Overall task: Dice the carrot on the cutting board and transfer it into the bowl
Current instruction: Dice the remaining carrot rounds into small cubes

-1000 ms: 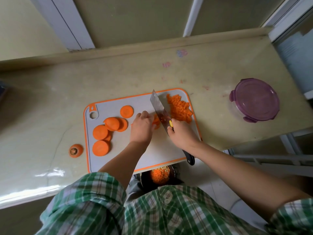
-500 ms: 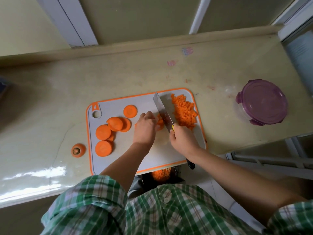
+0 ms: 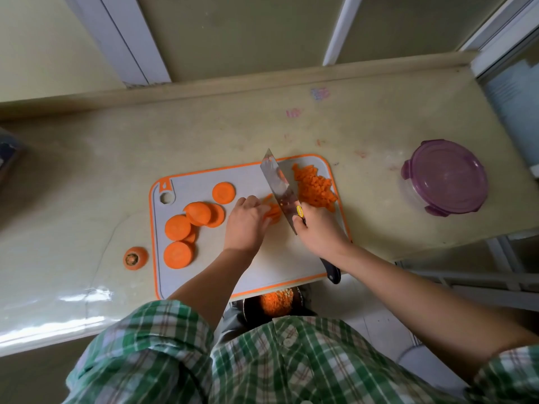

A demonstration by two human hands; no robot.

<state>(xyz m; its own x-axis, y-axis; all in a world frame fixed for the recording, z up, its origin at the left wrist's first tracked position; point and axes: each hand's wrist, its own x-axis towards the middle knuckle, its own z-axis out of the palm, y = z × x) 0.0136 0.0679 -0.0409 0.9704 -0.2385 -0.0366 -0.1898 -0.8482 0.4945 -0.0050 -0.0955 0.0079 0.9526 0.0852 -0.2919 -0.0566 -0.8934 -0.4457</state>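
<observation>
while the left hand (image 3: 246,223) curls its fingers over a small stack of carrot strips (image 3: 273,212) near the middle of the cutting board (image 3: 280,258), holding them down, the right hand (image 3: 318,225) is wrapped tight round the handle of a knife (image 3: 277,185), a wide steel cleaver with a dark handle end poking out past the wrist toward 5 o'clock

the blade stands on edge just beside the left fingertips, its tip pointing to 12 o'clock

the carrot lies in several forms: a heap of small bright orange diced carrot (image 3: 315,188) at 2 o'clock on the board, touching the far side of the blade, and about six thick carrot rounds (image 3: 186,225) at 9 o'clock, some overlapping

a cut carrot top (image 3: 135,258) sits off the board at 8 o'clock

the board is pale grey with an orange rim, and its near edge overhangs the worktop

below that edge, at 6 o'clock, a dark bowl (image 3: 301,295) holds more diced carrot

the worktop (image 3: 291,126) is glossy cream stone with faint pink and blue marks

a round container with a purple lid (image 3: 444,177) sits at 3 o'clock

a pale wall with white frames lies behind, and a green plaid shirt (image 3: 262,360) fills the foreground
</observation>
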